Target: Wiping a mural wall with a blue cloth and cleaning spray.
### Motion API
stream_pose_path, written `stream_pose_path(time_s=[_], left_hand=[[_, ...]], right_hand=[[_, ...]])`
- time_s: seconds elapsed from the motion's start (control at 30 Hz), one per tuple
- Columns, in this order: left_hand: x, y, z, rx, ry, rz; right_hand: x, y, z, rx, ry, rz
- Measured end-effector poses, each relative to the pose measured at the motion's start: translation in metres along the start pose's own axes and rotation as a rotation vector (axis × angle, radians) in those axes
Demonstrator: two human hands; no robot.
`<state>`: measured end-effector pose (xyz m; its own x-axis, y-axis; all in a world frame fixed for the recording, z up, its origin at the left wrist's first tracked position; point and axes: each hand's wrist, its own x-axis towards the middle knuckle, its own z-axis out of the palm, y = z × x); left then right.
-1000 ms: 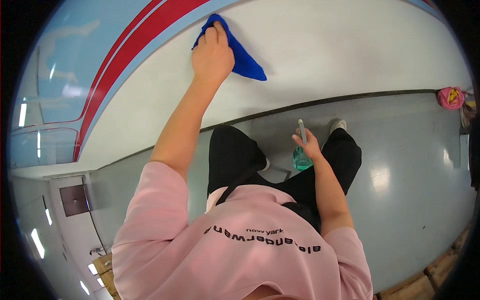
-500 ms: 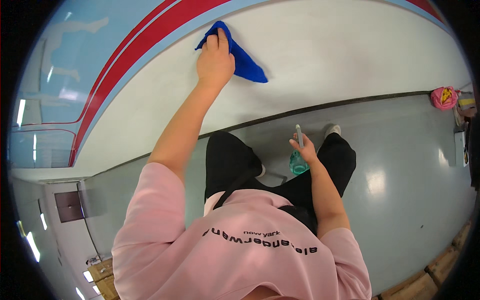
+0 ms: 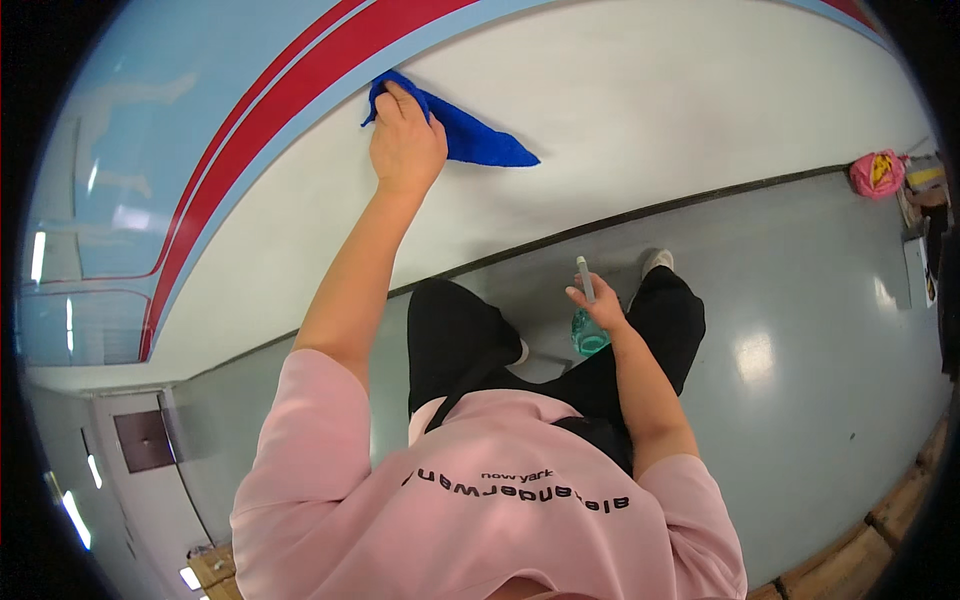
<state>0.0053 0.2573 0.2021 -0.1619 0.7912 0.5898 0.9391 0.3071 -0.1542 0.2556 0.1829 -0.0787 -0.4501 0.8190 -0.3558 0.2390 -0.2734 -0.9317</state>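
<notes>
My left hand (image 3: 408, 142) is closed on a blue cloth (image 3: 470, 138) and presses it against the white lower part of the wall (image 3: 660, 110), just below the light blue and red stripes. A corner of the cloth hangs out to the right of my fingers. Lower down, in front of my legs, my right hand (image 3: 603, 304) grips a spray bottle (image 3: 590, 334) by its neck. The bottle is clear green, and its pale nozzle (image 3: 583, 266) points toward the wall. Part of the bottle is hidden behind my right hand and wrist.
A dark strip (image 3: 640, 217) runs where the wall meets the grey floor (image 3: 800, 290). At the far right stand a pink bag (image 3: 875, 175) with yellow contents and some stacked items. Brown boxes (image 3: 840, 570) line the lower right edge. A brown door panel (image 3: 143, 440) shows at left.
My left hand has slid the blue cloth left and slightly down along the wall. My right hand with the spray bottle has shifted a little to the left.
</notes>
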Motion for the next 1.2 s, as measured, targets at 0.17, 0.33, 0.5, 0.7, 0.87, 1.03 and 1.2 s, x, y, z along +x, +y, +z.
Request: stream_pose_path(time_s=[0.17, 0.33, 0.5, 0.7, 0.87, 1.03, 1.2], left_hand=[[0.005, 0.019, 0.008, 0.083, 0.065, 0.086], [0.019, 0.048, 0.010, 0.056, 0.147, 0.172], [0.048, 0.104, 0.011, 0.025, 0.067, 0.279], [0.088, 0.187, 0.021, 0.013, 0.121, 0.494], [0.117, 0.256, 0.024, 0.061, 0.142, 0.780], [0.131, 0.318, 0.050, 0.027, 0.095, 0.877], [0.108, 0.346, 0.091, -0.054, 0.242, 0.995]], right_hand=[[0.001, 0.007, 0.001, -0.049, -0.030, -0.015], [0.000, -0.003, 0.001, -0.044, -0.028, -0.008], [-0.002, 0.000, -0.002, -0.022, -0.004, -0.023], [-0.006, -0.015, 0.000, 0.018, -0.032, -0.001], [-0.010, -0.015, -0.001, 0.064, -0.034, 0.028], [-0.012, -0.020, -0.002, 0.125, -0.073, 0.028], [-0.013, -0.017, -0.001, 0.108, -0.015, -0.013]])
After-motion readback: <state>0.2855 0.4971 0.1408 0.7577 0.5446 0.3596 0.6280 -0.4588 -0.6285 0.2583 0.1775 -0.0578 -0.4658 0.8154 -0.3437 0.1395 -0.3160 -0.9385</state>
